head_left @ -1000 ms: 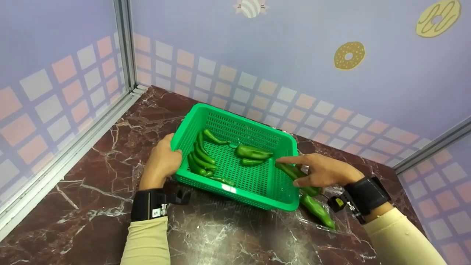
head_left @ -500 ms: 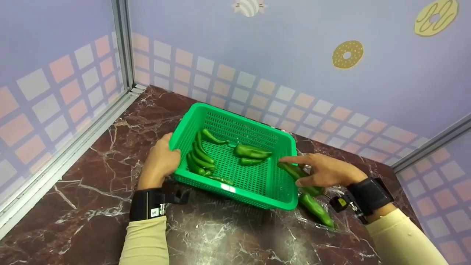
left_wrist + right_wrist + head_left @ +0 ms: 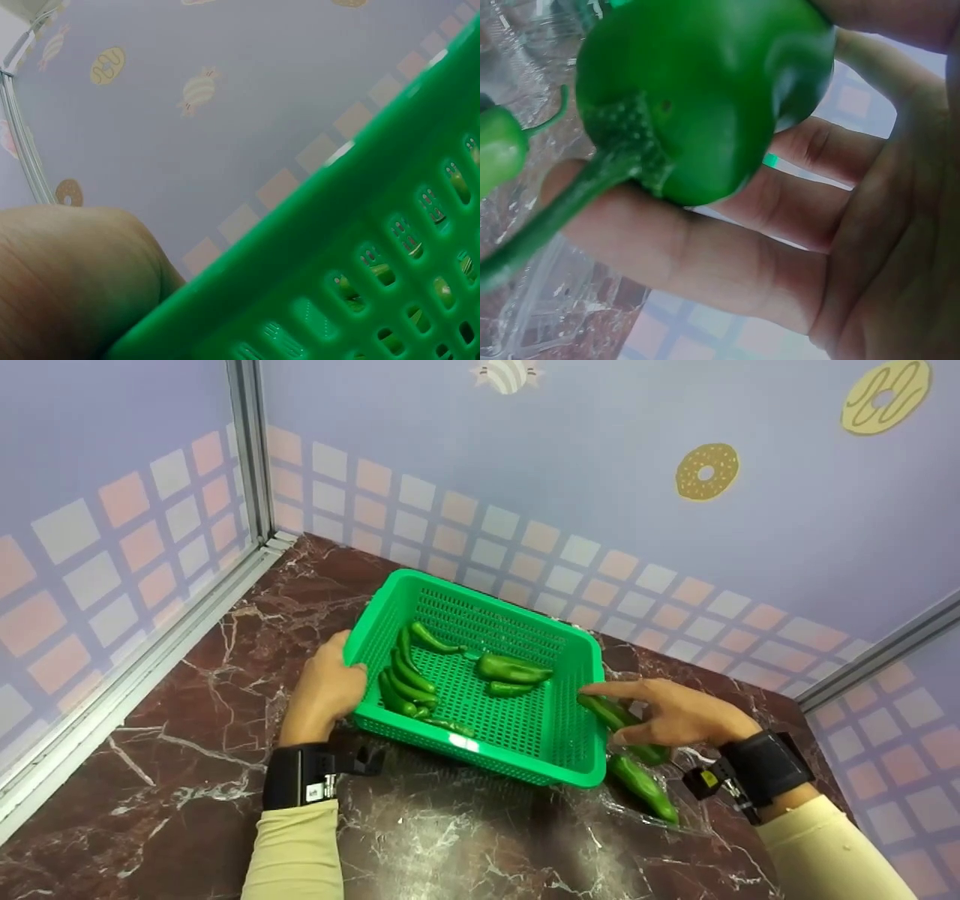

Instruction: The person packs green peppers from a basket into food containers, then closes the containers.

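Note:
A green plastic basket (image 3: 495,615) with slotted walls stands before me, and my left hand (image 3: 330,682) grips its left rim. In the left wrist view that hand (image 3: 75,277) lies against the outside of the basket rim (image 3: 300,217). My right hand (image 3: 671,712) holds a large green pepper (image 3: 604,712) at the basket's right side. Seen from the right wrist, its stem end faces the camera and the fingers (image 3: 697,262) wrap beneath the pepper (image 3: 682,90). Inside the basket lie a broad pepper (image 3: 514,669), a short one (image 3: 508,688) and several slender green chilies (image 3: 412,686) along the left.
Another large green pepper (image 3: 645,791) lies on crumpled clear plastic (image 3: 694,819), right of the basket. The marbled brown tabletop (image 3: 187,735) meets patterned walls (image 3: 570,510) at the back and sides, with a metal corner post (image 3: 251,450) at the left.
My right hand has shifted slightly to the right with the pepper, away from the basket's inside. The left hand keeps its grip and the basket holds still.

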The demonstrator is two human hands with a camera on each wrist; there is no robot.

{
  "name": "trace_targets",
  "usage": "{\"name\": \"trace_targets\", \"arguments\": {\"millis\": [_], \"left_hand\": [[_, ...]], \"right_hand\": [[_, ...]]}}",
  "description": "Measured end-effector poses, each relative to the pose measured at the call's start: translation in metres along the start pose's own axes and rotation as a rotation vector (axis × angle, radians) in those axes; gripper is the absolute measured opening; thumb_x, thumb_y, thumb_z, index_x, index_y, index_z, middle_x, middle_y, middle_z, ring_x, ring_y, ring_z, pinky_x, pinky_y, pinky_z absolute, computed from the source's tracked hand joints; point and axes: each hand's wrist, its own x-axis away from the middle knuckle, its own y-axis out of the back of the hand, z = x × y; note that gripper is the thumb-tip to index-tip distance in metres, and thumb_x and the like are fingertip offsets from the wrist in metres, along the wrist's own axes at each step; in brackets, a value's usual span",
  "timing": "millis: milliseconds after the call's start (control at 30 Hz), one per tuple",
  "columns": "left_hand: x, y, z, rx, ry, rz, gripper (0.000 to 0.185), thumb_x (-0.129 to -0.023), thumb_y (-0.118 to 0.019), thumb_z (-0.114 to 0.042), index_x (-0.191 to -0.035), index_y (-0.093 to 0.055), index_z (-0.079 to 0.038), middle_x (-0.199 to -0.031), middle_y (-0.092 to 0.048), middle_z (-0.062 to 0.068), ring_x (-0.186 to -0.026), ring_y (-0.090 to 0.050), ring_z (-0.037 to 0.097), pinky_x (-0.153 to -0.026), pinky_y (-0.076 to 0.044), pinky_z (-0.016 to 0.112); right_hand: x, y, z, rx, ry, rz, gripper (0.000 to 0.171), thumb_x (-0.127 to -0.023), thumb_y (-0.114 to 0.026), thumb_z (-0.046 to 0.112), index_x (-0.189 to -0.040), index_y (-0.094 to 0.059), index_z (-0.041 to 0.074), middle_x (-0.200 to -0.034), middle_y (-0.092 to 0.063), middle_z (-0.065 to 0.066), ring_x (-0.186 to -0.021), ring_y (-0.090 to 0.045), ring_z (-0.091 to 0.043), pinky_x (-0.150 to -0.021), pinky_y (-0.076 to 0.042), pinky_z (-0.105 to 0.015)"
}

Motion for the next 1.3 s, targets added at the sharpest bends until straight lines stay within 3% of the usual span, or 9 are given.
{"name": "trace_targets", "arguments": {"millis": [67, 233, 400, 467, 600, 667, 800, 1033, 1300], "left_hand": [[0.0, -0.001, -0.001, 0.009, 0.004, 0.001, 0.064, -0.104, -0.043, -0.01, -0.166, -0.025, -0.008, -0.155, -0.047, 0.028, -0.142, -0.046, 0.045, -0.119, -0.035, 0.061], [-0.001, -0.001, -0.001, 0.015, 0.014, 0.0, 0.065, -0.104, -0.043, -0.01, -0.166, -0.024, -0.008, -0.156, -0.046, 0.028, -0.142, -0.046, 0.045, -0.119, -0.034, 0.061], [-0.002, 0.0, -0.001, 0.006, 0.016, -0.008, 0.065, -0.104, -0.043, -0.01, -0.166, -0.025, -0.008, -0.155, -0.047, 0.028, -0.141, -0.047, 0.045, -0.119, -0.035, 0.061], [-0.001, 0.0, -0.002, 0.005, 0.017, -0.007, 0.065, -0.104, -0.043, -0.011, -0.166, -0.025, -0.009, -0.155, -0.047, 0.029, -0.141, -0.046, 0.045, -0.119, -0.035, 0.061], [0.0, 0.001, -0.002, 0.009, 0.019, -0.003, 0.065, -0.104, -0.043, -0.01, -0.166, -0.025, -0.009, -0.156, -0.046, 0.029, -0.143, -0.045, 0.046, -0.12, -0.034, 0.061], [0.0, 0.001, -0.002, 0.014, 0.016, -0.004, 0.065, -0.104, -0.043, -0.01, -0.166, -0.025, -0.009, -0.157, -0.045, 0.028, -0.144, -0.044, 0.045, -0.12, -0.034, 0.061], [0.0, 0.001, -0.001, 0.001, -0.005, -0.013, 0.063, -0.104, -0.043, -0.01, -0.165, -0.027, -0.008, -0.154, -0.048, 0.028, -0.142, -0.046, 0.045, -0.119, -0.035, 0.06], [0.0, 0.0, -0.001, -0.01, -0.011, -0.014, 0.064, -0.104, -0.043, -0.01, -0.165, -0.026, -0.007, -0.155, -0.048, 0.029, -0.143, -0.045, 0.046, -0.12, -0.034, 0.061], [0.001, -0.001, -0.001, 0.01, 0.003, -0.01, 0.064, -0.104, -0.044, -0.01, -0.165, -0.027, -0.009, -0.154, -0.049, 0.028, -0.141, -0.047, 0.045, -0.119, -0.035, 0.061]], "right_hand": [[0.003, -0.002, -0.003, -0.031, -0.02, 0.007, 0.075, -0.092, -0.076, 0.045, -0.159, -0.043, 0.036, -0.165, -0.045, -0.007, -0.062, -0.063, -0.012, -0.097, -0.055, -0.053], [0.01, -0.004, -0.01, -0.045, -0.035, -0.008, 0.071, -0.094, -0.075, 0.038, -0.158, -0.043, 0.038, -0.166, -0.043, -0.006, -0.087, -0.076, -0.025, -0.103, -0.052, -0.06], [0.016, -0.004, -0.017, -0.026, 0.0, -0.037, 0.07, -0.095, -0.075, 0.032, -0.159, -0.044, 0.035, -0.165, -0.044, -0.004, -0.139, -0.057, -0.036, -0.111, -0.044, -0.066], [0.018, -0.004, -0.018, -0.047, -0.02, -0.026, 0.071, -0.095, -0.074, 0.031, -0.159, -0.043, 0.036, -0.165, -0.044, -0.006, -0.129, -0.065, -0.034, -0.106, -0.05, -0.064], [0.021, -0.003, -0.02, -0.108, -0.072, 0.005, 0.071, -0.097, -0.073, 0.031, -0.159, -0.04, 0.04, -0.165, -0.042, -0.012, -0.072, -0.075, -0.026, -0.08, -0.061, -0.058], [0.021, -0.003, -0.021, -0.104, -0.072, 0.001, 0.071, -0.097, -0.073, 0.03, -0.16, -0.04, 0.039, -0.165, -0.043, -0.011, -0.07, -0.074, -0.026, -0.08, -0.061, -0.057], [0.022, -0.005, -0.024, -0.018, -0.016, -0.038, 0.072, -0.096, -0.074, 0.029, -0.16, -0.041, 0.035, -0.162, -0.048, -0.008, -0.104, -0.073, -0.025, -0.104, -0.052, -0.06], [0.027, -0.008, -0.031, -0.033, -0.001, -0.044, 0.073, -0.096, -0.074, 0.029, -0.16, -0.041, 0.035, -0.165, -0.045, -0.006, -0.122, -0.065, -0.034, -0.1, -0.054, -0.059], [0.031, -0.011, -0.038, -0.039, -0.017, -0.062, 0.075, -0.094, -0.075, 0.029, -0.159, -0.04, 0.042, -0.166, -0.043, -0.005, -0.149, -0.044, -0.041, -0.111, -0.04, -0.072]]}}
